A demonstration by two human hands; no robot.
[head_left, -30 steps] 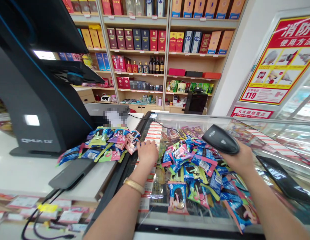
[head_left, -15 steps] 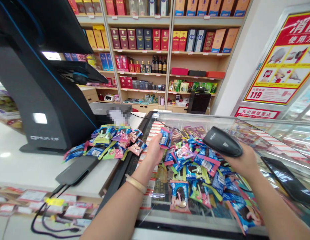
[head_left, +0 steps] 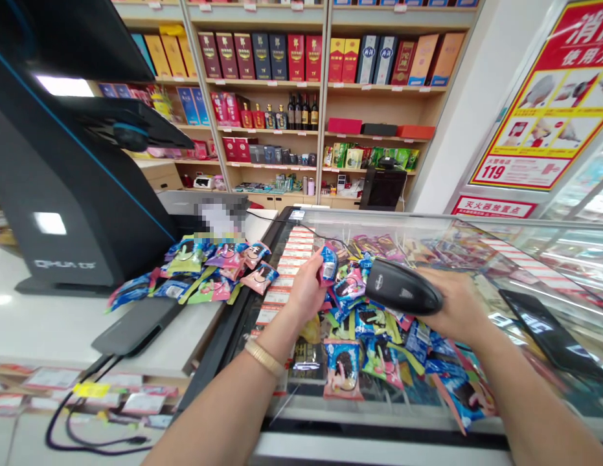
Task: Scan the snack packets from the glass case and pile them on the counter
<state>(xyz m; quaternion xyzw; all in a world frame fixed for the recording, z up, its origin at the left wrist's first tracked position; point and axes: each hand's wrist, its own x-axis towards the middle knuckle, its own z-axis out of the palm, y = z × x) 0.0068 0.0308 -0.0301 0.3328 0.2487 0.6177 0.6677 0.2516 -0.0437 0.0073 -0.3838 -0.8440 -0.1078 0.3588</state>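
My left hand (head_left: 307, 289) is closed on a small blue and pink snack packet (head_left: 328, 265), holding it up over the left side of a pile. In my right hand (head_left: 454, 304) is a black barcode scanner (head_left: 403, 287), its head pointing left toward that packet, with a gap between them. My fingers on the scanner's grip are mostly hidden behind it. Beneath both hands, a pile of blue, pink and green snack packets (head_left: 379, 323) lies on a glass-topped counter (head_left: 301, 404). One packet (head_left: 342, 370) with a pink edge lies at the pile's front.
More packets (head_left: 208, 268) lie on the white counter (head_left: 34, 330) beside a black checkout terminal (head_left: 78, 168). A grey box (head_left: 136, 327) with cables sits in front of them. A phone (head_left: 548, 333) rests on the glass at right. Shelves (head_left: 267, 84) of boxes stand behind.
The scanner has moved left, closer to the packet in my left hand. That packet has tilted and shifted slightly right. The view has tipped down a little.
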